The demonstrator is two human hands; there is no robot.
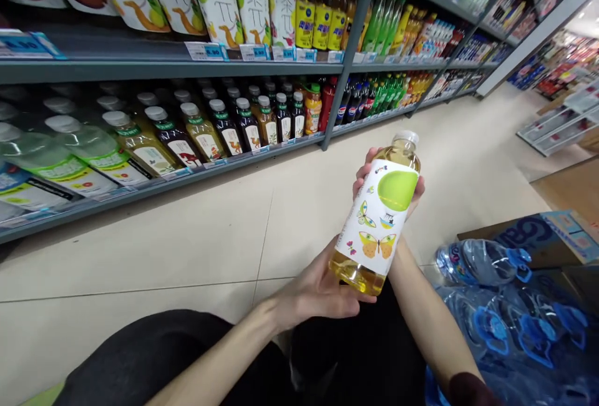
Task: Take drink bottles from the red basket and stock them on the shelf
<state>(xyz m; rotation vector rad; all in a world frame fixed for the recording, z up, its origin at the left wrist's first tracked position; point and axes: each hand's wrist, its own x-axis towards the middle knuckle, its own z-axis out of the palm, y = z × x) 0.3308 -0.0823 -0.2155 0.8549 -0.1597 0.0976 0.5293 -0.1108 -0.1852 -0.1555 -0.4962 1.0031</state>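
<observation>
A clear plastic bottle of yellow tea-coloured drink (378, 216) tilts in front of me above the floor. Its white label carries butterflies and a large green shape, and its cap is white. Around the upper part of the bottle, from behind, wraps my right hand (415, 199); its fingertips show at the left side. My left hand (318, 297) supports the bottom end, with the thumb side under the base and the other fingers partly hidden behind the bottle. Both hands are closed on the same bottle.
Grey shelves (187, 69) of bottled drinks run along the left and back. Large water bottles with blue handles (491, 331) stand at the lower right beside a cardboard box (528, 237). Pale tiled floor (224, 231) lies between. My dark-clothed knees (154, 356) are below.
</observation>
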